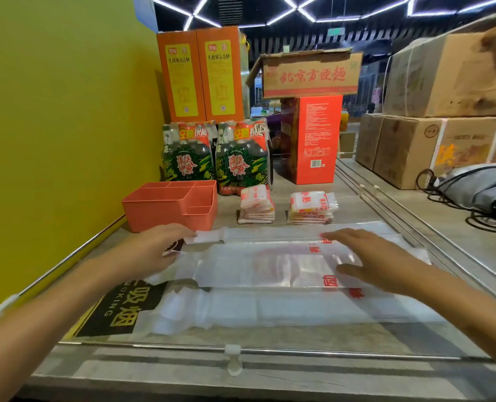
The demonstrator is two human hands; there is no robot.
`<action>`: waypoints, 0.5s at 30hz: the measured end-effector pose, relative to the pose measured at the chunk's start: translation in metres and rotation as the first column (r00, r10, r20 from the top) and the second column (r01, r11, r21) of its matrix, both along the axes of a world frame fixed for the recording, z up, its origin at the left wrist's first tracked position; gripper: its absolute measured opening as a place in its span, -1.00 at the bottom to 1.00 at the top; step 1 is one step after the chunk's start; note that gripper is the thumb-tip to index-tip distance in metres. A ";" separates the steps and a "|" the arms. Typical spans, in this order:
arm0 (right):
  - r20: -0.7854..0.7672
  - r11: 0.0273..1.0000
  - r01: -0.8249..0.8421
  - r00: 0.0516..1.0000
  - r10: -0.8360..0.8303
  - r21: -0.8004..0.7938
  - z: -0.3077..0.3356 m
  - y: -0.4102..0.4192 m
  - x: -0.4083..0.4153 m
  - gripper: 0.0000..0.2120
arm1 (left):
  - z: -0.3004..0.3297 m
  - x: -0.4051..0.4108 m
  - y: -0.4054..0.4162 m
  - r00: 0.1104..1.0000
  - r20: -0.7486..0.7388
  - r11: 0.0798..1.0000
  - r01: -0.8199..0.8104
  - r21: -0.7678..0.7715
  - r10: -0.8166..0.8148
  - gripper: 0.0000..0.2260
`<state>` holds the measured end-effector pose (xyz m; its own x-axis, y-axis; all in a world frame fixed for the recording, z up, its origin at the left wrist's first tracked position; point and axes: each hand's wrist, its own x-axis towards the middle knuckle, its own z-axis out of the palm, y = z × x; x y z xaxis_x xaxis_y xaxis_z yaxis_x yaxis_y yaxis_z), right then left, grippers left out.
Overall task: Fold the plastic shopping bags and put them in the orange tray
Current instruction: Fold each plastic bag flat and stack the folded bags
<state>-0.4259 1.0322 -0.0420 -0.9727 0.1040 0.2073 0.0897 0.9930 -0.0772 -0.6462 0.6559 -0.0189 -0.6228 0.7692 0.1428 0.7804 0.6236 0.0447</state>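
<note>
the bag [270, 268] spread on the counter is thin, translucent plastic film, smooth and faintly glossy, with red print. the tray [168, 208] is matt orange plastic. the counter [270, 381] looks like grey wood grain under a shiny clear sheet. the cartons [409, 152] are dull brown cardboard. the bottle packs [241, 161] are wrapped in glossy plastic.
</note>
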 end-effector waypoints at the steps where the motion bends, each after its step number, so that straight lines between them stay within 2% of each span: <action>1: -0.036 0.998 -0.051 0.998 0.052 0.037 -0.007 -0.005 -0.002 -0.34 | -0.004 0.008 0.006 0.999 -0.031 0.999 0.045 0.026 -0.044 -0.54; 3: -0.067 0.979 -0.183 0.980 0.189 0.088 -0.016 -0.019 -0.006 -0.34 | -0.012 0.030 0.022 0.985 -0.007 0.984 0.170 0.051 -0.170 -0.55; 5: -0.068 0.946 -0.308 0.946 0.316 0.102 -0.019 -0.031 -0.010 -0.41 | -0.021 0.053 0.043 0.965 0.019 0.965 0.262 -0.018 -0.261 -0.54; 7: -0.021 0.926 -0.374 0.927 0.375 0.046 -0.019 -0.041 -0.013 -0.49 | -0.030 0.066 0.061 0.958 0.074 0.953 0.285 -0.107 -0.278 -0.51; 9: 0.104 0.925 -0.377 0.919 0.379 -0.046 -0.020 -0.049 -0.013 -0.52 | -0.036 0.069 0.072 0.956 0.144 0.944 0.278 -0.176 -0.254 -0.47; 11: 0.196 0.932 -0.358 0.911 0.363 -0.065 -0.024 -0.052 -0.014 -0.51 | -0.039 0.071 0.078 0.955 0.157 0.932 0.284 -0.226 -0.253 -0.46; 15: 0.142 0.938 -0.347 0.928 0.345 -0.005 -0.027 -0.056 -0.016 -0.56 | -0.037 0.073 0.088 0.951 0.017 0.917 0.301 -0.263 -0.307 -0.57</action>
